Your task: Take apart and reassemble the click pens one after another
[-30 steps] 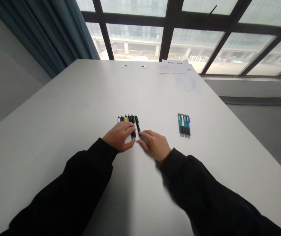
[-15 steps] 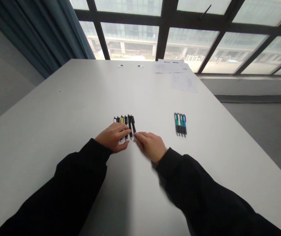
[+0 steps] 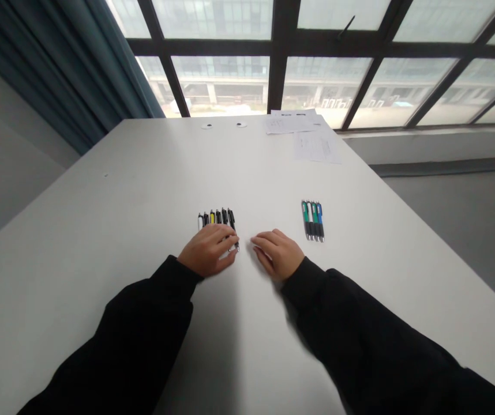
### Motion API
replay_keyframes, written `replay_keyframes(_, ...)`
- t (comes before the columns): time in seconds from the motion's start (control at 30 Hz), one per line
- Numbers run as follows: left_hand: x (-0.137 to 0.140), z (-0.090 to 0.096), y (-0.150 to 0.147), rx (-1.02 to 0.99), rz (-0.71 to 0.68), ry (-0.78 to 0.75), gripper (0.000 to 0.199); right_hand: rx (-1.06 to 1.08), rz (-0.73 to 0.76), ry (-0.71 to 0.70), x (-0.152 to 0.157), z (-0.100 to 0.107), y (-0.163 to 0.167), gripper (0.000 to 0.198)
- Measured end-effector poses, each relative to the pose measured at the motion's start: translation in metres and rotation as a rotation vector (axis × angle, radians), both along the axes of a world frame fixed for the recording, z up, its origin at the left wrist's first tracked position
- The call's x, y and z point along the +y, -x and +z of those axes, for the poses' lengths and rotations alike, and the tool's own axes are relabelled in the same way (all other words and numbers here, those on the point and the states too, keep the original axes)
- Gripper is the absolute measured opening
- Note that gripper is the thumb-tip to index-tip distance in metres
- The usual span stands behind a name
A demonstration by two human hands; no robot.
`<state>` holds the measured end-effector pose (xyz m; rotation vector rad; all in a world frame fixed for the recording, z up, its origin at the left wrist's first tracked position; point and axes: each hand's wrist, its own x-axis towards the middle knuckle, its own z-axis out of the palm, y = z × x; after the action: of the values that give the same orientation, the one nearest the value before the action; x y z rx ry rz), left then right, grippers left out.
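Observation:
My left hand (image 3: 209,249) lies palm-down over a row of several pens, its fingers stretched across their lower parts and the thumb apart. The upper ends stick out beyond the fingers: a white and black pen (image 3: 201,221) at the left, a yellow and black pen (image 3: 212,217), and black pens, with a black pen (image 3: 231,218) at the right end. That last pen's tip shows beside my left fingertips. My right hand (image 3: 278,253) is just right of the row, apart from it, holding nothing, with thumb and fingers slightly parted.
To the right lies a second row of pens: a green pen (image 3: 305,212), a white one, another green one and a blue pen (image 3: 319,213). Papers (image 3: 293,122) and two small white oval pieces (image 3: 241,124) lie at the far edge of the white table (image 3: 152,173).
My right hand has let go of the rightmost black pen and drawn away to the right. My left hand has shifted right along the row. The view has tilted up slightly.

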<state>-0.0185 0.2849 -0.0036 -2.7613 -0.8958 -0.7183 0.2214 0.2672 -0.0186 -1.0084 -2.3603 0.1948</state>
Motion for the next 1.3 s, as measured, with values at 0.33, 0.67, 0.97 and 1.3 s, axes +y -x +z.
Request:
replay_keyframes(0.33,-0.022,-0.012,-0.125,0.039,-0.063,0.197,0.02,0.147,-0.678,0.003,0.029,-0.02,-0.132,0.025)
replay_keyframes(0.67,0.045,-0.013,-0.186,0.061,-0.046,0.294,0.056,0.192,-0.7,0.121,0.038,-0.021,-0.13,0.022)
replay_keyframes(0.97,0.064,-0.02,-0.19,-0.013,-0.196,0.38,0.042,0.164,-0.702,0.157,0.036,-0.015,-0.126,0.019)
replay_keyframes(1.3,0.059,-0.019,-0.174,0.025,-0.117,0.397,0.035,0.164,-0.678,0.139,0.037,-0.019,-0.127,0.017)
